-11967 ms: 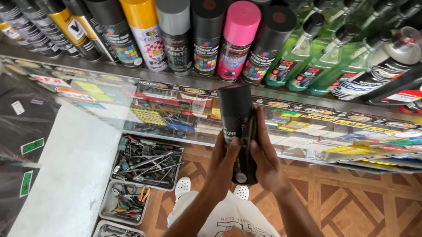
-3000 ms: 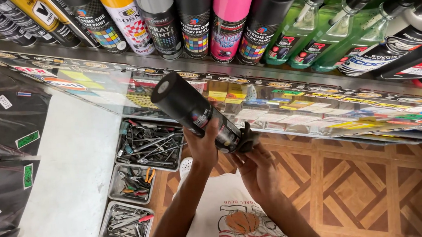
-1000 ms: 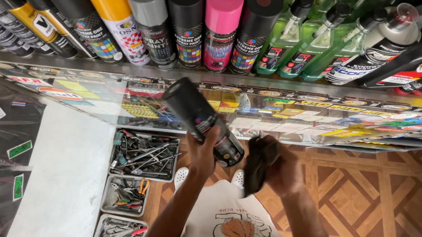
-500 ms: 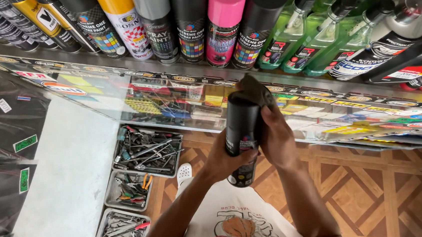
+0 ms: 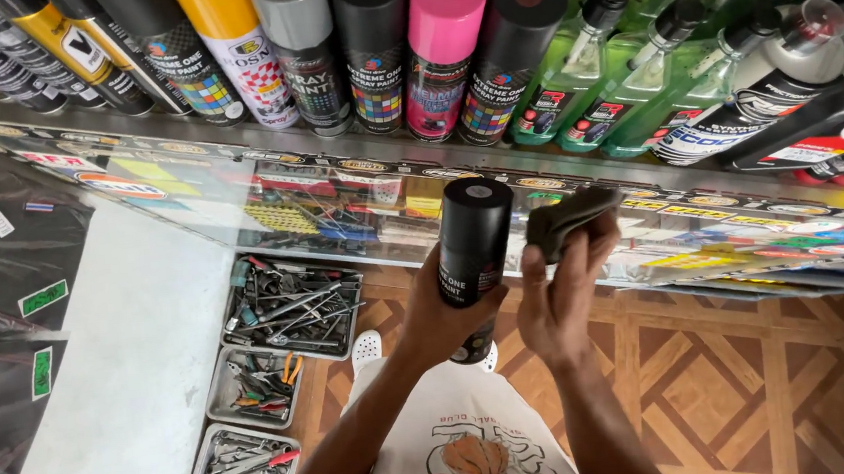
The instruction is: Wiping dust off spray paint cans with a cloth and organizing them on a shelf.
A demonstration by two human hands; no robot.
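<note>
Pulled clear of the can since half a second ago: right hand [image 5: 559, 296], now just beside it, fingers clamped on a dark cloth [image 5: 566, 218]. Left hand [image 5: 445, 310] wrapped tight around the upright black spray can [image 5: 471, 253], held before the glass counter [image 5: 178, 201], above floor trays of tools [image 5: 292, 307].

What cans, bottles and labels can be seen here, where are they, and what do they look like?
Black spray can: upright in the left hand, dark label band.
Dark cloth: in the right hand, beside the can.
Pink-capped can: shelf row, multicoloured label.
Yellow can: same row, white label.
Green spray bottles: shelf right, black triggers.
Green stickers: dark packets, far left.
</note>
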